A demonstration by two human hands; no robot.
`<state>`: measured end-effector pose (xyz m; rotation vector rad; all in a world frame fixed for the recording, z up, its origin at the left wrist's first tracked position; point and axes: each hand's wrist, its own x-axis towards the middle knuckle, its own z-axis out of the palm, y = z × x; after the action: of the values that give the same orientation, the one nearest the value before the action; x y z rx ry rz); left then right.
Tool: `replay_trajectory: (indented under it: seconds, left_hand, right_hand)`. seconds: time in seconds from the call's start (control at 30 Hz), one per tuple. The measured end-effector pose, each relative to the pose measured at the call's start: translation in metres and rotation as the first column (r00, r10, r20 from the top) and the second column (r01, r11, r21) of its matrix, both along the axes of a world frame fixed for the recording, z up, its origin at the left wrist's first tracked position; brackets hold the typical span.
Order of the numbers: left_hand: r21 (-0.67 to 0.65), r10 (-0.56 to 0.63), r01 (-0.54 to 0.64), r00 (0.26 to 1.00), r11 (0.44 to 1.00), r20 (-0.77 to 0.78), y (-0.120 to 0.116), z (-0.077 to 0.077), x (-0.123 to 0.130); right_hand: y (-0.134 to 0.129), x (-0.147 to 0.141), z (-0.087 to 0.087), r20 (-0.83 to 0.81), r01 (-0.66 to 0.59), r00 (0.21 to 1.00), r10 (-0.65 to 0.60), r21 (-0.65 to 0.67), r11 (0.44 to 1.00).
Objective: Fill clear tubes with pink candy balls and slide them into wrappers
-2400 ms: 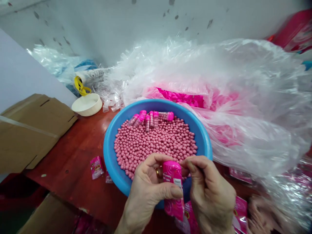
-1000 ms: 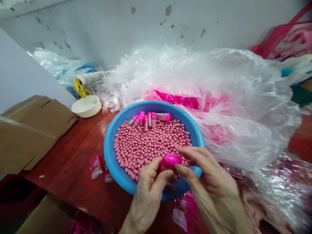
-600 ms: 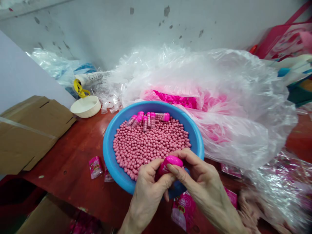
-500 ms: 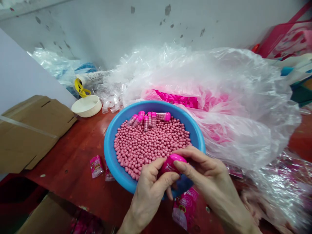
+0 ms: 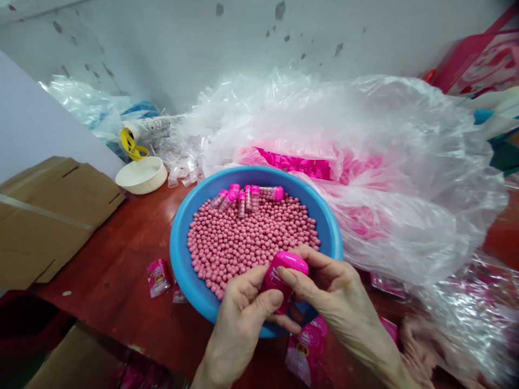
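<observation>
A glossy pink container with pale lettering is held over the near right rim of a blue basin. My left hand grips its left side, thumb across the front. On the right and upper side, the fingers and thumb of my right hand are closed round it. Inside the basin lie many pink beads. Small clear tubes with pink caps rest on the beads near the far side. Part of the container's lower end is hidden by my fingers.
Behind the basin spreads a large clear plastic bag with pink pieces. A white round dish, yellow tape and flattened cardboard are at left. Pink packets lie around the basin on the red table.
The pink container has tilted more upright in my hands, and more of its front shows. Both hands have shifted slightly left. The basin's contents look the same.
</observation>
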<state>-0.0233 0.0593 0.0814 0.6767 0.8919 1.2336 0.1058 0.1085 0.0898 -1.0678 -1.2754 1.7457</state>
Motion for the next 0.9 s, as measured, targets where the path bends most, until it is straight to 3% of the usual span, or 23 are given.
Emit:
replay_trajectory:
  seconds: [0.2,0.3,0.4,0.47,0.63,0.9]
  left_hand:
    - [-0.065,0.101,-0.098,0.993,0.993,0.056,0.003,0.002,0.003]
    - [-0.074,0.068,-0.061,0.994,0.995,0.085,0.004,0.004,0.001]
    - [-0.063,0.034,-0.029,0.996,0.998,0.083,0.002,0.003,-0.002]
    - [-0.053,0.030,-0.027,0.998,0.998,0.048,0.000,0.002,-0.002]
    - [-0.030,0.102,-0.103,0.994,0.994,-0.044,-0.001,0.001,0.005]
    - [-0.018,0.219,-0.219,0.976,0.976,-0.007,0.000,-0.002,0.016]
  right_hand:
    - [-0.008,-0.007,-0.004,0.115,0.122,0.983,-0.144,0.179,0.976]
    - [-0.006,-0.008,-0.001,0.046,0.130,0.990,-0.137,0.119,0.984]
    - [0.000,-0.004,0.000,-0.050,0.229,0.972,-0.229,0.002,0.973]
    - [0.003,0.000,0.001,-0.074,0.266,0.962,-0.264,0.019,0.964]
    - [0.006,0.005,0.005,0.006,0.276,0.960,-0.281,0.163,0.947]
    - [-0.009,-0.008,-0.001,0.101,0.231,0.964,-0.245,0.131,0.964]
